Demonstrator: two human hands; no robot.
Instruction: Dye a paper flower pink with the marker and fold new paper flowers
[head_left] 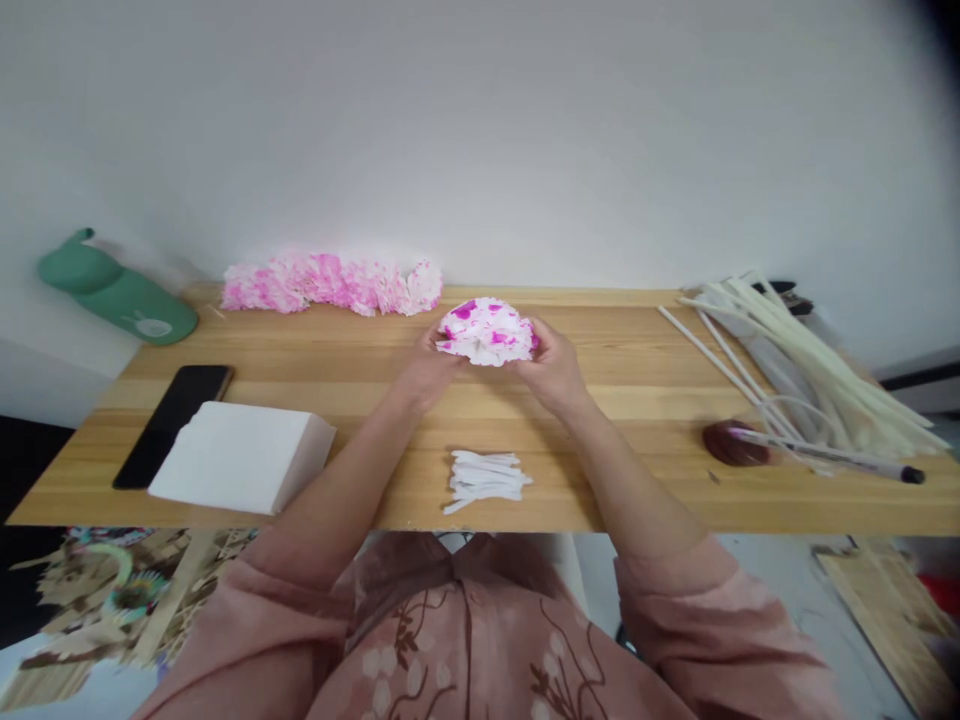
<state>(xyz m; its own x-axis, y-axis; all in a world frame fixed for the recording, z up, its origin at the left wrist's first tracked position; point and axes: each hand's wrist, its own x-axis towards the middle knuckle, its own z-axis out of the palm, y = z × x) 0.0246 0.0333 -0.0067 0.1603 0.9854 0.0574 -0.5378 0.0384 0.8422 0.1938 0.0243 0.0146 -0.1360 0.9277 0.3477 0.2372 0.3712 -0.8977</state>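
Note:
Between my two hands is a white paper flower with magenta blotches and ruffled edges, held above the middle of the wooden table. My left hand grips its left side, the fingers partly hidden behind it. On the opposite side my right hand holds the edge, thumb and fingers closed on the paper. Below the flower, near the table's front edge, lies a small pile of white twisted paper strips. A row of pink-and-white ruffled paper flowers rests against the wall, behind and left of my hands.
At the left are a green bottle, a black phone and a white stack of paper partly over the phone. The right side has long cream strips, a dark red round object and a marker pen.

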